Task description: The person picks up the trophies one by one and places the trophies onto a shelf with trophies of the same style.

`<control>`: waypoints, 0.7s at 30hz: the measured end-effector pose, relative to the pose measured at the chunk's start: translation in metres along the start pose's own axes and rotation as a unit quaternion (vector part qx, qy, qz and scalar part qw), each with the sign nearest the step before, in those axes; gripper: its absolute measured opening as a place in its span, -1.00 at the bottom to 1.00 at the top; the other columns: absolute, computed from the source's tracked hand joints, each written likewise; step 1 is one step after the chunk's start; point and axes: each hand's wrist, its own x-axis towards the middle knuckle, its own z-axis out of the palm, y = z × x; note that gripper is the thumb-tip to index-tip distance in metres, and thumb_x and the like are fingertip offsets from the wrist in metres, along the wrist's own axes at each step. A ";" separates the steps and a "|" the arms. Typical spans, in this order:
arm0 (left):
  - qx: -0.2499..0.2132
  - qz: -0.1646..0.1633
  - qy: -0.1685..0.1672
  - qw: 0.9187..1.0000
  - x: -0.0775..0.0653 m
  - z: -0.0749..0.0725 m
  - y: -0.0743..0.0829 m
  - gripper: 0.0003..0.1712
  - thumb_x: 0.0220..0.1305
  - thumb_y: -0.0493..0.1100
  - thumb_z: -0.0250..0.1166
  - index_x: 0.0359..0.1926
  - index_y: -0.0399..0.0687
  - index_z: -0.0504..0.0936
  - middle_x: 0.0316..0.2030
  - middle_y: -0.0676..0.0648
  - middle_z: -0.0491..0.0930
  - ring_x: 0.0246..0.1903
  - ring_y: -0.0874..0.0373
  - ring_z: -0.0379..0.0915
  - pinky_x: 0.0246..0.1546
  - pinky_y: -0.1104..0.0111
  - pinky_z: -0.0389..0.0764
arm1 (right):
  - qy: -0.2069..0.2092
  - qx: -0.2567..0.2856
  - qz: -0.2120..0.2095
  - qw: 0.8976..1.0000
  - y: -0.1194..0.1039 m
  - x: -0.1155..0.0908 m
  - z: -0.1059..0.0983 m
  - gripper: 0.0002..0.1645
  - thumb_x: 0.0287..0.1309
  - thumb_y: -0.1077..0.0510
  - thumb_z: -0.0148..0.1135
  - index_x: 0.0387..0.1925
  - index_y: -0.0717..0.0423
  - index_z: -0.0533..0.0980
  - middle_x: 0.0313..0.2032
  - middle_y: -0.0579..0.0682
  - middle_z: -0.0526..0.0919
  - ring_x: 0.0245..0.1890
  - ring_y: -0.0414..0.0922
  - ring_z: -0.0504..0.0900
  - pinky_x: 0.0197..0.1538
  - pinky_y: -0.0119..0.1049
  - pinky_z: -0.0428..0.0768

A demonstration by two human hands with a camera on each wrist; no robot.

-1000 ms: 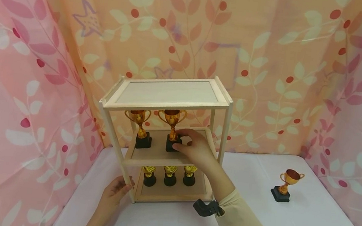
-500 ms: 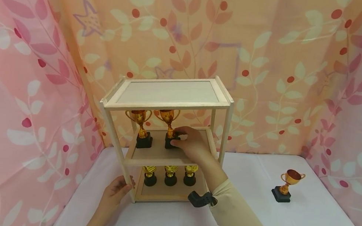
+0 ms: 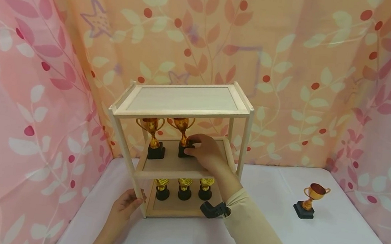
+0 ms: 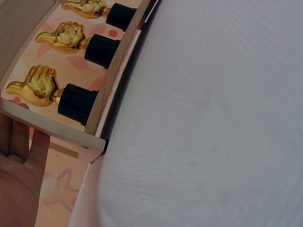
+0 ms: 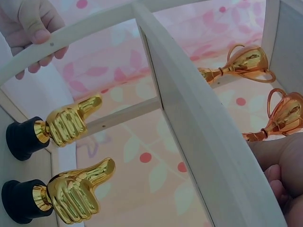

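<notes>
My right hand [image 3: 210, 154] reaches into the middle tier of a small wooden shelf [image 3: 183, 99] and pinches the black base of a gold trophy cup [image 3: 182, 125]. Left of it on the same tier stands another two-handled trophy cup [image 3: 151, 127]. With thumb and fingers, my left hand [image 3: 125, 206] grips the shelf's front left post [image 3: 122, 142] low down; the right wrist view shows those fingers [image 5: 35, 30] wrapped round it. On the bottom tier, three gold thumbs-up trophies [image 4: 35, 87] with black bases stand in a row, their tops partly hidden in the head view.
A third trophy cup [image 3: 314, 192] stands on the white tabletop [image 3: 271, 219] to the right of the shelf. Patterned curtains [image 3: 295, 69] hang behind and on both sides. The shelf's top board [image 3: 187, 99] overhangs the middle tier.
My right hand and the trophy cup it holds have shifted slightly left and deeper into the middle tier. The left hand stays on the post.
</notes>
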 end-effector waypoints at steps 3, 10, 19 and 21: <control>0.000 0.006 -0.002 1.000 0.000 0.000 0.001 -0.59 0.39 -0.26 0.14 0.13 -0.47 0.36 -0.07 -0.29 0.56 -0.06 0.13 0.56 -0.03 0.45 0.58 | 0.003 -0.005 0.004 1.000 -0.001 -0.001 0.001 -0.44 0.04 -0.04 0.44 0.10 -0.14 0.50 0.13 -0.12 0.54 0.12 -0.06 0.52 0.15 -0.11 0.50; -0.004 -0.009 0.017 1.000 -0.002 0.001 0.001 -0.61 0.37 -0.27 0.16 0.12 -0.42 0.40 -0.08 -0.27 0.57 -0.07 0.10 0.56 -0.03 0.45 0.57 | 0.002 -0.017 0.009 1.000 -0.002 -0.004 0.002 -0.41 0.05 -0.06 0.42 0.13 -0.09 0.48 0.13 -0.12 0.54 0.13 -0.07 0.52 0.17 -0.11 0.50; -0.008 -0.010 0.020 1.000 -0.001 0.003 0.002 -0.62 0.37 -0.27 0.16 0.12 -0.41 0.41 -0.08 -0.28 0.57 -0.09 0.15 0.56 -0.05 0.43 0.59 | 0.003 -0.028 0.001 1.000 -0.004 -0.006 0.001 -0.40 0.07 -0.04 0.41 0.15 -0.05 0.47 0.14 -0.08 0.54 0.14 -0.05 0.52 0.18 -0.09 0.50; -0.010 -0.007 0.018 1.000 -0.001 0.002 0.002 -0.61 0.36 -0.28 0.16 0.12 -0.43 0.40 -0.09 -0.27 0.57 -0.11 0.17 0.56 -0.06 0.42 0.59 | 0.003 -0.032 0.001 0.999 -0.004 -0.006 0.001 -0.39 0.07 -0.05 0.41 0.16 -0.06 0.47 0.15 -0.08 0.54 0.15 -0.06 0.51 0.19 -0.09 0.50</control>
